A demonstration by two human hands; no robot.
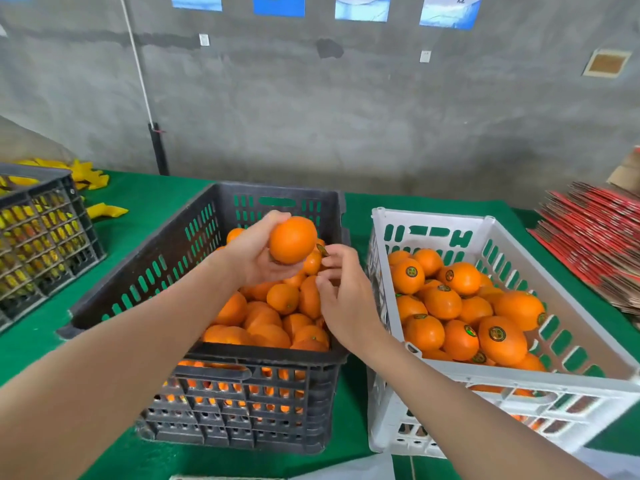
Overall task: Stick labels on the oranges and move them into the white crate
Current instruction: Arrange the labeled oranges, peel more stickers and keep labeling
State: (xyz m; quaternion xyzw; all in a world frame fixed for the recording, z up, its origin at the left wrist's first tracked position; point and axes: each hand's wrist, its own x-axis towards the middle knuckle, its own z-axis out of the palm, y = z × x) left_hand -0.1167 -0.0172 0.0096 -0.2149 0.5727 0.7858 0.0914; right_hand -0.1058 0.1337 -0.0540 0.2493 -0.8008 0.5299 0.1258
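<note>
1. Left hand (254, 258): raised above the far half of the black crate (145, 261), fingers and thumb curled round a single orange (292, 240), which it grips from the side and underneath.
2. Right hand (346, 299): above the right edge of the black crate, just right of the held orange. Thumb and forefinger pinch a small round label (322, 250); the other fingers are loosely bent.
3. The label sits just beside the orange's right flank. Whether it touches the peel cannot be told, as the sticker is seen nearly edge-on.
4. Loose oranges (270, 317), showing no stickers, fill the black crate below both hands.
5. White crate (429, 218): directly right of the black crate, holding labelled oranges (460, 306) with dark round stickers.
6. Green cloth (145, 199): lies under the black crate.
7. Dark crate (45, 237) of yellow items: well left of the black crate.
8. Red card stack (588, 244): far right of the black crate, beyond the white crate.
</note>
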